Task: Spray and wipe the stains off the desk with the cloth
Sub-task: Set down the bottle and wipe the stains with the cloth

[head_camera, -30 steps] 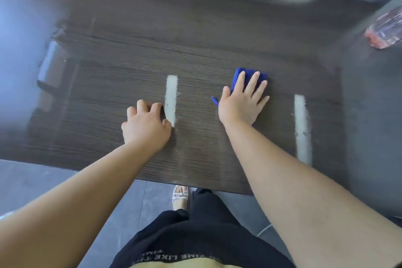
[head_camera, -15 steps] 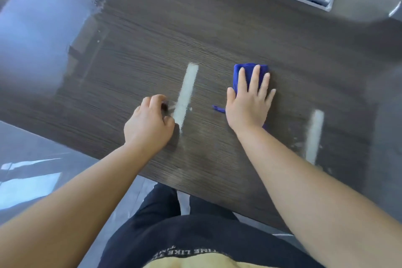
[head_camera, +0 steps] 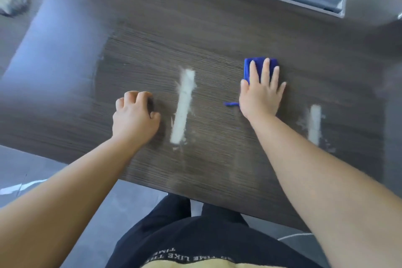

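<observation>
- The blue cloth (head_camera: 261, 65) lies right of centre on the dark wood-grain desk (head_camera: 195, 39), pressed flat under the straight, spread fingers of the right hand (head_camera: 261, 98).
- The left white streak (head_camera: 183, 106) and the right white streak (head_camera: 314, 124) flank the cloth, each apart from it.
- The left hand (head_camera: 134, 115), fingers curled around nothing, rests near the left white streak.
- A grey tray (head_camera: 291, 4) is recessed far right.
- Upside-down print on the black garment (head_camera: 195, 239) partly reads "TIME LIKE".

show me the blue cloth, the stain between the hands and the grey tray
blue cloth (head_camera: 259, 67), head view, patch between two fingers
stain between the hands (head_camera: 183, 106), head view, streak's middle
grey tray (head_camera: 291, 0), head view, near rim
</observation>
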Tool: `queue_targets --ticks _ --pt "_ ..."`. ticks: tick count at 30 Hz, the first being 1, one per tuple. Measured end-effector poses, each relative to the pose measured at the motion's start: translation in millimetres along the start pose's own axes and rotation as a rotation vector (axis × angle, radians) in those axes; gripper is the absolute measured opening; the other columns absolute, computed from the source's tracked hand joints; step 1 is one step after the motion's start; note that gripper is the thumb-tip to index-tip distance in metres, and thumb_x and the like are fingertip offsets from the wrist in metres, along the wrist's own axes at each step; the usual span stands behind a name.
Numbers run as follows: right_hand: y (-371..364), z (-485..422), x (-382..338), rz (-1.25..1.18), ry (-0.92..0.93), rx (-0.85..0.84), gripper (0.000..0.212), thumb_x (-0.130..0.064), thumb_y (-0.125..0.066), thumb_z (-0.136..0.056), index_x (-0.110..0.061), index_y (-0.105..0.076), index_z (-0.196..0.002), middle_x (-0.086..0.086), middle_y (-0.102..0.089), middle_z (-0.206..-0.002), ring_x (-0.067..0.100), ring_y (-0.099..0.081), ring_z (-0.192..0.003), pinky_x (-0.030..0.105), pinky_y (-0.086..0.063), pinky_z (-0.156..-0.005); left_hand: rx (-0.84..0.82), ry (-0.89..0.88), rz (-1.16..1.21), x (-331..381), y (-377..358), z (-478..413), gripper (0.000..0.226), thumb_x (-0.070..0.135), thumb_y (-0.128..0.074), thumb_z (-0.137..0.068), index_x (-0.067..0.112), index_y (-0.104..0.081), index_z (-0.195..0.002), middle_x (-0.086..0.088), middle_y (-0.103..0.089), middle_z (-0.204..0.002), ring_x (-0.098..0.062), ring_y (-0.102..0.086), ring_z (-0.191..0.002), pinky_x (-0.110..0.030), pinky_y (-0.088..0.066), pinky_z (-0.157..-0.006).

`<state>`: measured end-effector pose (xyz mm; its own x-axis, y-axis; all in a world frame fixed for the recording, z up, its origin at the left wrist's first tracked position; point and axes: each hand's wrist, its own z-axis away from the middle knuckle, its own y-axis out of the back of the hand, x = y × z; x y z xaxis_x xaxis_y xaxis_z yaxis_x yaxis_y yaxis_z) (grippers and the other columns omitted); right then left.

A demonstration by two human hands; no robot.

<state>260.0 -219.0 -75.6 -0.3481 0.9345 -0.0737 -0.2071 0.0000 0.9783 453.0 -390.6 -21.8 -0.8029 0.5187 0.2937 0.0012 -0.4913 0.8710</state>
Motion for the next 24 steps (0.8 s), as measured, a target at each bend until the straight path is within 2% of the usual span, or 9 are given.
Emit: queue_targets --ticks 2,4,6,9,12,14,17,20,24 --pt "0.9 -12.9 -45.1 -0.039 -0.053 -0.005 0.056 -0.044 -0.027 -0.099 -0.030 -0.010 -0.151 0.001 0.005 -0.160 0.028 0.004 -0.146 0.054 -0.003 -0.115 0.010 -0.002 0.037 -9.6 1.9 -0.7 0.046 0.018 -0.050 -0.087 0.017 -0.044 -0.132 -0.010 -0.036 -0.139 -0.033 -0.030 -0.127 -0.042 -0.030 -0.103" --pt "-1.4 -24.2 -92.4 -0.070 0.017 -0.018 0.057 -0.045 -0.027 -0.099 -0.030 -0.011 -0.151 0.002 0.006 -0.160 0.029 0.005 -0.145 0.055 -0.002 -0.115 0.033 -0.013 0.073 -17.5 3.3 -3.3 0.043 0.015 -0.050 -0.086 0.016 -0.046 -0.129 -0.010 -0.041 -0.134 -0.032 -0.033 -0.124 -0.039 -0.030 -0.102" --pt "-6.1 -22.2 -137.8 -0.051 0.173 -0.025 0.056 -0.045 -0.026 -0.099 -0.030 -0.009 -0.151 0.002 0.006 -0.160 0.029 0.006 -0.145 0.054 -0.002 -0.115 0.068 -0.011 0.116 -22.5 5.5 -7.4 0.040 0.013 -0.049 -0.086 0.014 -0.048 -0.127 -0.010 -0.045 -0.130 -0.031 -0.036 -0.121 -0.036 -0.030 -0.101" --pt "-12.3 6.6 -174.0 0.027 0.526 -0.046 0.055 -0.044 -0.026 -0.100 -0.030 -0.010 -0.151 0.001 0.004 -0.160 0.027 0.005 -0.146 0.052 -0.002 -0.115 0.129 -0.019 0.182 -22.6 7.9 -12.6 0.039 0.010 -0.048 -0.086 0.012 -0.049 -0.125 -0.010 -0.047 -0.130 -0.031 -0.037 -0.121 -0.037 -0.032 -0.099" --pt "-18.4 22.3 -157.6 0.112 0.857 -0.076 0.052 -0.044 -0.027 -0.101 -0.035 -0.013 -0.150 -0.003 -0.001 -0.160 0.023 0.001 -0.146 0.051 -0.002 -0.115 0.140 -0.038 0.234 -20.7 7.6 -15.7 0.037 0.010 -0.048 -0.086 0.011 -0.050 -0.123 -0.008 -0.047 -0.130 -0.029 -0.039 -0.120 -0.036 -0.034 -0.096" --pt "-14.3 5.0 -139.1 0.115 0.923 -0.076 0.050 -0.043 -0.029 -0.100 -0.037 -0.017 -0.149 -0.006 -0.005 -0.159 0.021 -0.003 -0.146 0.051 -0.003 -0.114 0.115 -0.075 0.238 -14.6 5.3 -15.1 0.036 0.015 -0.046 -0.087 0.011 -0.051 -0.122 -0.008 -0.048 -0.128 -0.027 -0.040 -0.119 -0.035 -0.036 -0.094" --pt "-4.4 -34.0 -126.0 0.115 0.744 -0.087 0.050 -0.043 -0.029 -0.101 -0.038 -0.016 -0.149 -0.007 -0.003 -0.160 0.020 -0.002 -0.146 0.052 -0.006 -0.115 0.075 -0.172 0.198 -0.6 -1.1 -13.4 0.043 0.026 -0.040 -0.080 0.012 -0.055 -0.119 -0.008 -0.051 -0.123 -0.029 -0.043 -0.115 -0.036 -0.037 -0.092" --pt "6.6 -62.6 -108.7 0.057 0.514 -0.073 0.050 -0.042 -0.026 -0.101 -0.037 -0.015 -0.149 -0.008 -0.001 -0.160 0.020 0.000 -0.146 0.051 -0.006 -0.116 0.029 -0.213 0.116 16.2 -7.3 -16.7 0.035 0.022 -0.048 -0.088 0.017 -0.053 -0.121 -0.004 -0.047 -0.129 -0.028 -0.039 -0.119 -0.034 -0.035 -0.094" --pt "17.3 -74.4 -24.6 -0.009 0.154 0.003 0.050 -0.042 -0.027 -0.100 -0.036 -0.017 -0.149 -0.008 -0.003 -0.160 0.021 -0.002 -0.146 0.052 -0.007 -0.115 -0.039 -0.299 -0.021 40.7 -15.7 -17.2 0.038 0.029 -0.049 -0.088 0.022 -0.049 -0.126 -0.001 -0.041 -0.135 -0.027 -0.034 -0.124 -0.034 -0.031 -0.098"
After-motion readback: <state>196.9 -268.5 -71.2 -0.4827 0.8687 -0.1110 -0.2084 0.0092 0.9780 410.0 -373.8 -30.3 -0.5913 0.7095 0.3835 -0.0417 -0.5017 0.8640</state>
